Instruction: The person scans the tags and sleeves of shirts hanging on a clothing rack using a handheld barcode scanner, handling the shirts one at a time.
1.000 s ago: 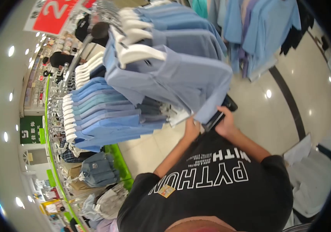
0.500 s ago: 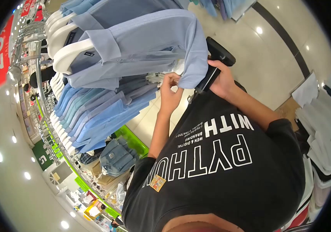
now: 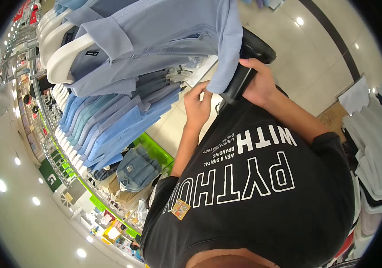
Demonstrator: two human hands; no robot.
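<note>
A light blue collared shirt hangs on a white hanger at the front of the rack. Its sleeve stretches toward me and folds downward. My left hand pinches the cuff between thumb and fingers. In my right hand is a black handheld garment steamer, gripped around its handle. The steamer's wide head lies just behind the sleeve, which partly covers it; whether the two touch, I cannot tell. A short strap or cord shows at the handle's lower end.
More blue and teal shirts hang below on the metal rack. A denim bag sits near a green shelf. White folded garments are stacked at the right, beside tiled floor.
The view has shifted, so the shirt and rack sit further up and left. The sleeve hangs straighter beside the steamer. Both hands keep their grips.
</note>
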